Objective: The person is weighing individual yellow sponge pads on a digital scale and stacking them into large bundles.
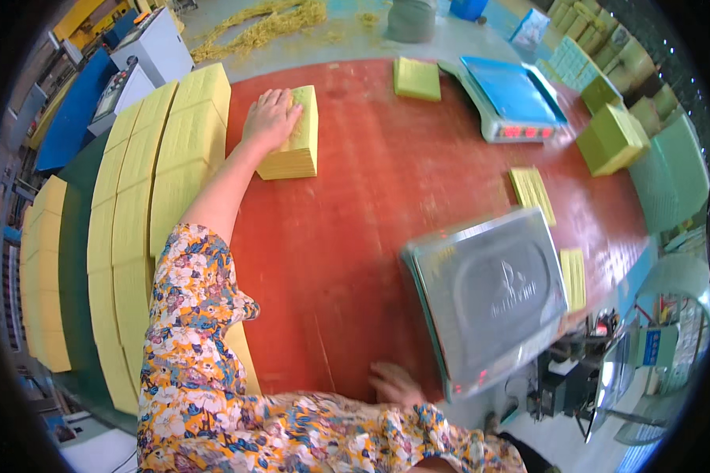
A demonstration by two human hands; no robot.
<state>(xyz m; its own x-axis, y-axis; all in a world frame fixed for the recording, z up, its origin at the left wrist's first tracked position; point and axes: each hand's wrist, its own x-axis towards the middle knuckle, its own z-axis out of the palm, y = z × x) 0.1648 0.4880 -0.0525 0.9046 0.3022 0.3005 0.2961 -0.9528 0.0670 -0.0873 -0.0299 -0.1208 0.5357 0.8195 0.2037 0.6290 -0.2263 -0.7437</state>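
My left hand [270,120] is stretched forward and lies flat on a thick stack of yellow paper sheets [298,138] on the red table [371,213], fingers spread over its top and left side. My right hand [396,384] rests near the table's front edge, blurred, fingers apart, holding nothing, just left of a metal weighing scale [493,292] with a steel pan. My flowered sleeves fill the lower middle of the view.
Long rows of yellow paper stacks [142,205] line the left side. A blue-topped scale [513,94] stands at the back right. Smaller yellow stacks [417,79] lie at the back and right [532,193]; green-yellow bundles [610,138] sit far right.
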